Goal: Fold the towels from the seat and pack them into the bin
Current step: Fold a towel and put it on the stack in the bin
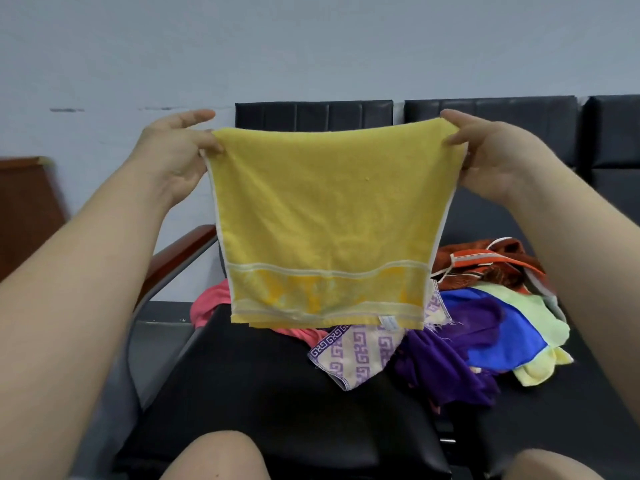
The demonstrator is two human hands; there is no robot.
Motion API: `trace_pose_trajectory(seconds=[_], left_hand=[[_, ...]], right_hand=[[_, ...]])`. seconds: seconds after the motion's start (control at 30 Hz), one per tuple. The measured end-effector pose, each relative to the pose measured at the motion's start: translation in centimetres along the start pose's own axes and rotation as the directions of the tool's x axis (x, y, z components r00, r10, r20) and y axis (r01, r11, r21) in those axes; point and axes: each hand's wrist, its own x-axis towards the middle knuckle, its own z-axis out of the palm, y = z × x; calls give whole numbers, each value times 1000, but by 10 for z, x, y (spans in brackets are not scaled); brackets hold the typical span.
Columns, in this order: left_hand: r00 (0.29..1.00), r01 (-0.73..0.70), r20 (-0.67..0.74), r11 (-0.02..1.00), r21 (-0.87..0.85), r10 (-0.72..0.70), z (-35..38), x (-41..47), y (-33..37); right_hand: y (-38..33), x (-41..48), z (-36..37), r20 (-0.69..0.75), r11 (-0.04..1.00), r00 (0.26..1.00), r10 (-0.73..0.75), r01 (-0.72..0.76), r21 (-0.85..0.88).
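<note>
A yellow towel [322,216] hangs doubled over in the air in front of me, its banded hem at the bottom. My left hand [176,150] pinches its upper left corner and my right hand [491,150] pinches its upper right corner. Below and behind it, a heap of towels lies on the black seat [263,386]: a pink one [207,303], a cream one with purple key pattern [356,355], a purple one [450,362], a blue one [502,337], a pale green-yellow one [540,317] and an orange-brown one [491,261]. No bin is in view.
The seat belongs to a row of black padded chairs [491,116] against a pale wall. A brown armrest [180,254] runs along the seat's left side. A wooden piece of furniture [24,209] stands at far left. My knees [214,459] show at the bottom edge.
</note>
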Motion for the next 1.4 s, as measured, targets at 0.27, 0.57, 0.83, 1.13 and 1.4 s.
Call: trace_pose_trajectory(seconds=[0.27,0.57,0.83,1.13,1.4], left_hand=[[990,-106,-66,969,223,124,-10,7,-9],[988,-120,-34,878,463,153,-13,2,-10],[993,-83,-33,861,502,114,-18,-2,-23],[987,-126,19,701,702,159,-14,-11,-10],[937,-273,161,367,889,309,-6,-17,-6]], right_hand=[[0,-2,1,-10,991,1000,28,-27,131],[0,5,-3,-21,988,992,-122,119,-100],[-3,2,2,1,959,988,-155,150,-242],[-7,-5,7,8,652,992,-129,91,-753],[-2,-2,6,-89,584,969,-232,65,-809]])
